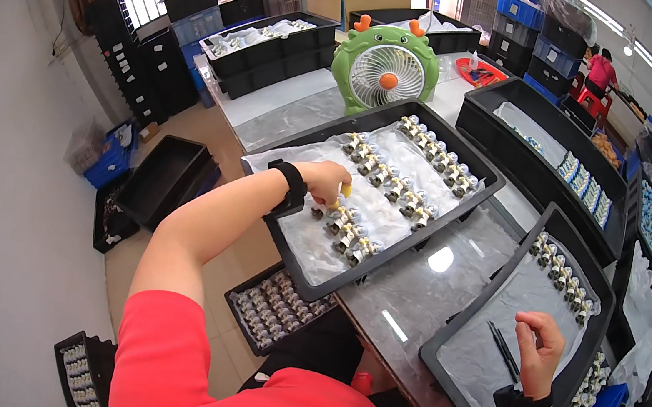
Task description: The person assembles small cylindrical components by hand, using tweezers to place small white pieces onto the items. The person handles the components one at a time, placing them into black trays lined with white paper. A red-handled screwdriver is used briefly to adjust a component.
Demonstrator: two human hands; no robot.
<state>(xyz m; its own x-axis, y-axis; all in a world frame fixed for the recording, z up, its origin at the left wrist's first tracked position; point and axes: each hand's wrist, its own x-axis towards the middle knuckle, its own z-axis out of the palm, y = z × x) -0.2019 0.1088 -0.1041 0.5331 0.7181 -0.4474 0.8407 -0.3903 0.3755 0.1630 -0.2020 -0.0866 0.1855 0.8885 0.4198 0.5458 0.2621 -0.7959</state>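
My left hand (327,183) reaches over the large black tray (295,270), its fingers bent down and closed at the end of a row of small figurines (351,235). They look white and dark with pale blue tops. A yellow covering shows on one finger; the fingertips partly hide the figurine they grip. More rows of figurines stand on white sheeting in this tray. Above the right-hand black tray (453,340), my right hand (538,345) is curled closed; whatever it may hold is hidden. Beside it lie thin black pen-like tools (503,352). One figurine row (561,277) crosses that tray's far end.
A green cartoon-shaped fan (386,69) stands behind the large tray. More black trays (548,157) line the table's far side, one holding figurine rows. Below the table edge sits another filled tray (276,310). An orange-red dish (480,73) is farther back; a person (603,72) sits in the distance.
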